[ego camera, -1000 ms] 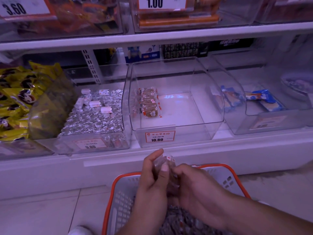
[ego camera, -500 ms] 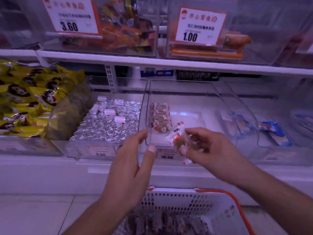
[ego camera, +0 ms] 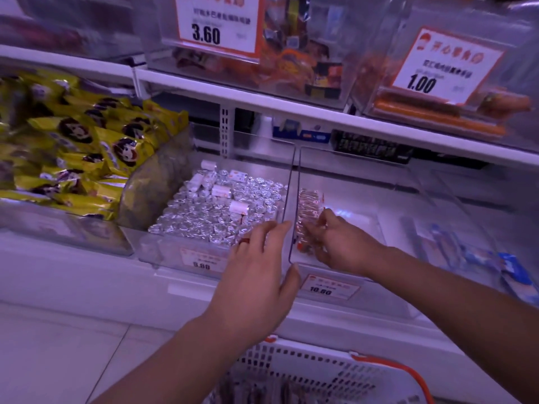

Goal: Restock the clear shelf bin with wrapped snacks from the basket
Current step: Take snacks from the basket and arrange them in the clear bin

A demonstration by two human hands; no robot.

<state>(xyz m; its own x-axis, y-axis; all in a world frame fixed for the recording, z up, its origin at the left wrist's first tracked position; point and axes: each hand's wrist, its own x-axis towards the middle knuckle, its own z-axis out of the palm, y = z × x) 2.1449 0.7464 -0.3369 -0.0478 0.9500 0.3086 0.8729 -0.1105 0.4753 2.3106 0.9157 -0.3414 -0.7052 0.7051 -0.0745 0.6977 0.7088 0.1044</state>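
Right hand (ego camera: pixel 342 243) now inside clear bin (ego camera: pixel 379 205), pinching snacks (ego camera: pixel 306 228); left hand (ego camera: pixel 256 275) open; loose release could topple the row.

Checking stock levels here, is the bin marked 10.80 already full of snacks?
No, the clear bin holds only one short row of wrapped snacks along its left wall.

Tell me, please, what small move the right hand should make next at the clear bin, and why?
Probably set the wrapped snacks down at the near end of the row of snacks and let go. The right hand is already inside the clear bin, pinching them just in front of that row, while the left hand hovers open outside.
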